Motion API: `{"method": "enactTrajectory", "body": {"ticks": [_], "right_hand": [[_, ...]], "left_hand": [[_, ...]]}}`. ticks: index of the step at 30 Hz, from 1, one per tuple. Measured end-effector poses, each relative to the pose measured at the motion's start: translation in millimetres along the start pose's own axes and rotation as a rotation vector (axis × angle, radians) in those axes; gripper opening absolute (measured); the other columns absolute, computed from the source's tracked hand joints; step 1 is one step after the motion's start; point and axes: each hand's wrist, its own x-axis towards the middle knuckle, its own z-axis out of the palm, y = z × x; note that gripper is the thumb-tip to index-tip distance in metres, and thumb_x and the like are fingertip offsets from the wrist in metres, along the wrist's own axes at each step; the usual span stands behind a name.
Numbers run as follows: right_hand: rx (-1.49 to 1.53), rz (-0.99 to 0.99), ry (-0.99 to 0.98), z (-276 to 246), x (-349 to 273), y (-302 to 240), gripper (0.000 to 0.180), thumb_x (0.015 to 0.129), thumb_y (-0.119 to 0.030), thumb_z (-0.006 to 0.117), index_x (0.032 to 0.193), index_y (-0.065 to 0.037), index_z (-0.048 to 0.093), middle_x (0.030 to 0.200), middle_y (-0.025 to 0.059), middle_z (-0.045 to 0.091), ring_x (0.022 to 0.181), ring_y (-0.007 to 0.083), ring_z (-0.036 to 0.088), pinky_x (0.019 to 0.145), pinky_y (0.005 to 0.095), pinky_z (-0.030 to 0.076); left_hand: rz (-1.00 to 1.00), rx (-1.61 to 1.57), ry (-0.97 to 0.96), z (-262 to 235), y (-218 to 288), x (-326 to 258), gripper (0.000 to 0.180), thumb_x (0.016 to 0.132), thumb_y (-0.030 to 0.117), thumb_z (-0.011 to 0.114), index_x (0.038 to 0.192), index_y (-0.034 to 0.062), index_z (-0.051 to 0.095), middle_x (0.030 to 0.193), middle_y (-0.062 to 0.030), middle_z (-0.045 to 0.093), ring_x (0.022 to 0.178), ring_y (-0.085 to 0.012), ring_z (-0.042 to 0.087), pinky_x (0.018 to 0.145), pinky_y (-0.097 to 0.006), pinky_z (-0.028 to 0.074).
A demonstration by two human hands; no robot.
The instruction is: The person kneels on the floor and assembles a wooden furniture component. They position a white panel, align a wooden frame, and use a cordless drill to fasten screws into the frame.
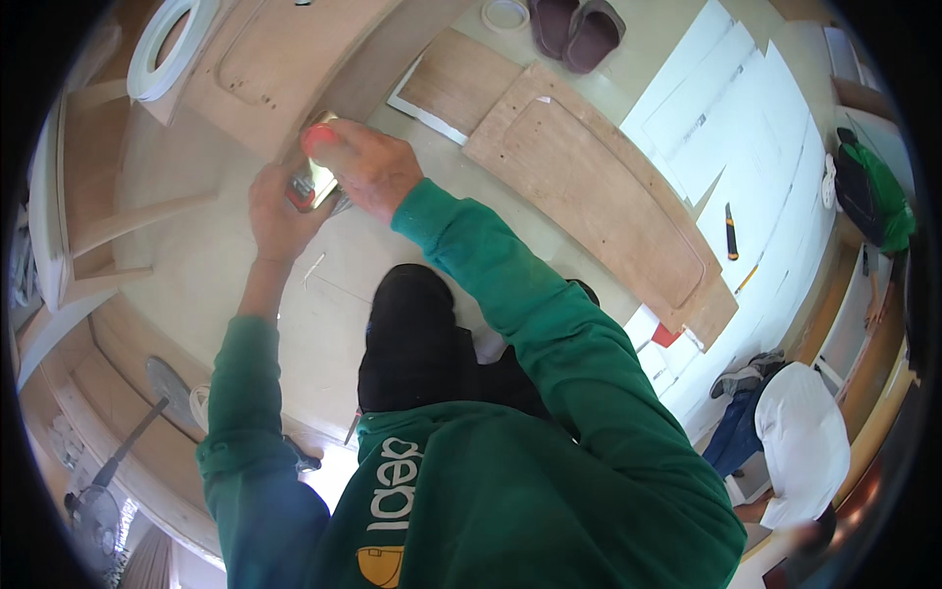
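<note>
The red-and-silver tool (318, 180) is located at 10 o'clock from the centre of the head view, between both hands. I cannot identify its exact kind, because glare and the hands cover part of it.

Recommended handling, in my judgement:
1. Steer from the red rounded end (319, 139) and steady from below.
2. Apply light, even pressure without tilting.
3. Hold the lower hand clear of the underside; its working face is hidden and could be sharp.

From the right grip (373, 169), the tool lies at 9 o'clock; I read this grip as closed on the red end. From the left grip (278, 209), the tool lies between 1 and 2 o'clock; this grip is wrapped about its lower part.

Moving outward from the tool, the curved wooden panel (378, 47) stands just beside it at 1 o'clock; I cannot tell whether they touch. The grooved panel (260, 64) is at 11 o'clock. At 3 o'clock, well apart, the long board (599, 196) lies on the floor (329, 348); beyond it, the black-and-yellow knife (731, 236) rests on white sheets (760, 162). A co-worker in a white top (803, 437) bends at 4 o'clock.
</note>
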Motion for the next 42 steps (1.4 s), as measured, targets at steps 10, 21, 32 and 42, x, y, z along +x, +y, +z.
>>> {"method": "enactTrajectory", "body": {"ticks": [10, 21, 32, 42], "right_hand": [[-0.156, -0.165, -0.001, 6.9, 6.5, 5.9, 0.027, 0.077, -0.013, 0.065, 0.103, -0.011, 0.066, 0.099, 0.0093, 0.059, 0.09, 0.0278, 0.061, 0.074, 0.0393, 0.053], [-0.085, -0.137, -0.195, -15.5, 4.6, -9.6, 0.024, 0.08, -0.009, 0.068, 0.105, -0.009, 0.067, 0.104, 0.008, 0.064, 0.089, 0.026, 0.065, 0.071, 0.0349, 0.055], [-0.087, -0.048, -0.048, 1.9, -5.5, -29.8, 0.027, 0.077, -0.002, 0.071, 0.104, -0.009, 0.07, 0.103, 0.0074, 0.067, 0.089, 0.0258, 0.067, 0.075, 0.0334, 0.057], [-0.15, -0.055, -0.082, 2.1, -15.4, -19.9, 0.038, 0.079, 0.002, 0.067, 0.115, -0.01, 0.067, 0.113, 0.0094, 0.064, 0.104, 0.0298, 0.063, 0.086, 0.0358, 0.055]], "left_hand": [[0.067, -0.138, 0.095, -3.3, 1.5, 3.4, 0.057, 0.053, 0.023, 0.088, 0.105, 0.0098, 0.067, 0.086, -0.0075, 0.063, 0.08, -0.0289, 0.06, 0.073, -0.039, 0.046], [0.147, -0.17, -0.03, -10.0, -18.1, -5.6, 0.06, 0.06, 0.029, 0.084, 0.116, 0.012, 0.069, 0.131, -0.0109, 0.059, 0.115, -0.0294, 0.056, 0.098, -0.04, 0.041], [0.146, -0.169, 0.013, -9.6, -21.0, -8.8, 0.054, 0.058, 0.029, 0.081, 0.109, 0.0117, 0.071, 0.123, -0.0066, 0.062, 0.11, -0.0275, 0.057, 0.094, -0.039, 0.044], [0.148, -0.222, 0.021, -8.1, -22.9, -9.4, 0.055, 0.062, 0.03, 0.081, 0.112, 0.0117, 0.069, 0.122, -0.0116, 0.06, 0.115, -0.0301, 0.055, 0.098, -0.043, 0.042]]}}
